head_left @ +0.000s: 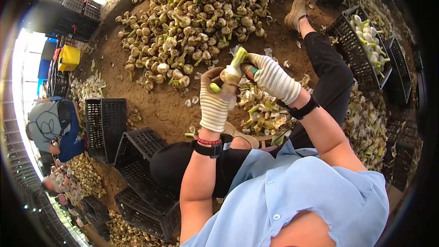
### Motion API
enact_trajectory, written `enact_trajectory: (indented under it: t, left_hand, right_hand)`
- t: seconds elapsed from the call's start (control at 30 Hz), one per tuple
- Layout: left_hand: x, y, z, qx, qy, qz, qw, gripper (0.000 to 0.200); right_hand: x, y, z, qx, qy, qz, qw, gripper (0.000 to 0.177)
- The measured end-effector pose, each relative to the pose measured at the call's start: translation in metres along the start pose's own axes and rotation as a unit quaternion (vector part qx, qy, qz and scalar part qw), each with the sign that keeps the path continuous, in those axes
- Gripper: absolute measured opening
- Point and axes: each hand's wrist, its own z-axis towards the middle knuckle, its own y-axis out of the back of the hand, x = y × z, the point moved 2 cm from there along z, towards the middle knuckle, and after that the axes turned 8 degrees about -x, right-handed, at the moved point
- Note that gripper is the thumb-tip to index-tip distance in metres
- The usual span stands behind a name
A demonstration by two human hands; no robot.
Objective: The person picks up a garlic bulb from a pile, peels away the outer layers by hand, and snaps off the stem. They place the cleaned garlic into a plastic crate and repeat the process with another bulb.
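Observation:
Both of my hands wear striped white work gloves. My left hand point(215, 98) is closed around a garlic bulb point(231, 74), whose cut green stem point(240, 56) points up and to the right. A short green piece point(215, 88) shows by the fingers of that hand. Just right of the bulb, my right hand point(274, 77) grips a small tool with a green and red handle point(252, 71); its working end is hidden. Beyond the hands lies a large heap of garlic bulbs point(196, 18) on brown soil.
Peeled skins and stem cuttings point(263, 114) lie below my hands. A black crate point(359, 48) at the right holds cleaned garlic. More black crates point(106, 126) stand at the left, near a bent-over person point(52, 126) and a yellow container point(69, 58).

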Motion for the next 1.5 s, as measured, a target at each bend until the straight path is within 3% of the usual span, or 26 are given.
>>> enact_trajectory:
  t: [0.07, 0.13, 0.17, 0.2, 0.27, 0.3, 0.33, 0.4, 0.47, 0.53, 0.57, 0.6, 0.67, 0.73, 0.83, 0.9, 0.93, 1.0, 1.07, 1.13, 1.2, 1.23, 1.27, 1.33, 1.4, 1.5]
  left_hand:
    - [0.024, 0.017, 0.025, 0.03, -0.02, -0.062, 0.997, 0.038]
    - [0.036, 0.021, 0.027, -0.037, 0.242, -0.253, 0.936, 0.035]
    - [0.036, 0.03, 0.034, -0.071, 0.236, 0.005, 0.969, 0.028]
    - [0.051, 0.029, 0.034, -0.094, 0.064, -0.01, 0.993, 0.023]
    - [0.024, 0.018, 0.027, -0.086, -0.074, 0.164, 0.98, 0.02]
    - [0.027, 0.018, 0.026, -0.063, -0.065, 0.147, 0.985, 0.025]
    - [0.025, 0.015, 0.024, -0.061, -0.061, 0.148, 0.985, 0.025]
    - [0.024, 0.012, 0.02, -0.045, 0.019, 0.147, 0.988, 0.027]
    - [0.032, 0.023, 0.027, -0.053, 0.045, 0.194, 0.979, 0.031]
    - [0.038, 0.024, 0.026, -0.062, 0.054, 0.099, 0.992, 0.033]
    - [0.032, 0.018, 0.02, -0.052, 0.173, 0.02, 0.983, 0.033]
    - [0.045, 0.021, 0.024, -0.05, 0.175, 0.021, 0.983, 0.033]
    - [0.08, 0.025, 0.027, -0.103, 0.385, -0.042, 0.916, 0.045]
    - [0.083, 0.026, 0.017, -0.078, 0.387, -0.015, 0.918, 0.052]
    - [0.084, 0.038, 0.02, -0.119, 0.399, -0.06, 0.907, 0.04]
    - [0.047, 0.037, 0.019, -0.114, 0.313, -0.092, 0.938, 0.039]
    - [0.035, 0.043, 0.022, -0.109, 0.28, -0.111, 0.947, 0.041]
    - [0.035, 0.065, 0.034, -0.136, 0.268, -0.032, 0.953, 0.042]
    - [0.038, 0.051, 0.033, -0.23, 0.241, 0.051, 0.941, 0.035]
    - [0.068, 0.064, 0.042, -0.205, 0.251, 0.019, 0.946, 0.039]
    - [0.077, 0.077, 0.044, -0.194, 0.257, 0.054, 0.945, 0.051]
    - [0.058, 0.07, 0.038, -0.213, 0.206, 0.037, 0.955, 0.055]
    - [0.037, 0.062, 0.035, -0.23, 0.15, 0.018, 0.961, 0.059]
    - [0.025, 0.075, 0.041, -0.274, 0.106, 0.01, 0.956, 0.062]
    - [0.018, 0.094, 0.045, -0.293, 0.096, -0.009, 0.951, 0.05]
    - [0.025, 0.116, 0.055, -0.394, 0.075, 0.019, 0.916, 0.033]
  right_hand:
    - [0.003, 0.004, -0.002, 0.015, -0.043, 0.015, 0.999, 0.028]
    - [-0.001, 0.004, -0.009, 0.088, -0.153, 0.188, 0.966, 0.032]
    - [-0.003, 0.003, -0.01, 0.088, -0.153, 0.189, 0.966, 0.032]
    - [-0.008, 0.001, -0.009, 0.071, -0.142, 0.159, 0.974, 0.032]
    - [-0.013, 0.0, -0.006, 0.031, -0.121, 0.098, 0.987, 0.033]
    - [-0.011, 0.002, -0.011, 0.044, -0.17, 0.074, 0.982, 0.031]
    - [0.001, 0.002, -0.015, 0.052, -0.135, 0.013, 0.989, 0.029]
    - [-0.01, -0.011, -0.025, 0.064, -0.057, 0.027, 0.996, 0.027]
    - [-0.003, -0.004, -0.024, 0.077, -0.105, 0.017, 0.991, 0.028]
    - [-0.014, 0.001, -0.02, 0.063, -0.105, 0.011, 0.992, 0.03]
    - [-0.015, -0.001, -0.02, 0.079, -0.08, -0.006, 0.994, 0.03]
    - [-0.013, -0.004, -0.022, 0.095, -0.055, -0.024, 0.994, 0.031]
    - [-0.021, -0.01, -0.026, 0.076, -0.012, 0.003, 0.997, 0.031]
    - [-0.021, -0.012, -0.026, 0.125, -0.106, -0.006, 0.986, 0.032]
    - [-0.029, -0.004, -0.023, 0.123, -0.096, 0.052, 0.986, 0.03]
    - [-0.031, 0.011, -0.015, 0.072, -0.066, 0.156, 0.983, 0.026]
    - [-0.045, 0.025, -0.011, 0.081, -0.185, 0.222, 0.954, 0.028]
    - [-0.101, 0.036, 0.002, 0.055, -0.25, 0.34, 0.905, 0.027]
    - [-0.113, 0.032, 0.009, 0.073, -0.247, 0.348, 0.901, 0.029]
    - [-0.126, 0.019, 0.012, 0.083, -0.241, 0.346, 0.903, 0.028]
    - [-0.12, 0.023, 0.014, 0.152, -0.298, 0.409, 0.849, 0.026]
    - [-0.172, 0.023, 0.021, 0.216, -0.287, 0.075, 0.93, 0.03]
    - [-0.215, 0.023, 0.031, 0.256, -0.235, -0.27, 0.898, 0.037]
    - [-0.219, 0.02, 0.016, 0.11, -0.37, -0.52, 0.762, 0.049]
    - [-0.235, 0.011, 0.009, 0.026, -0.262, -0.345, 0.901, 0.054]
    - [-0.216, -0.039, 0.021, 0.102, -0.196, -0.265, 0.939, 0.04]
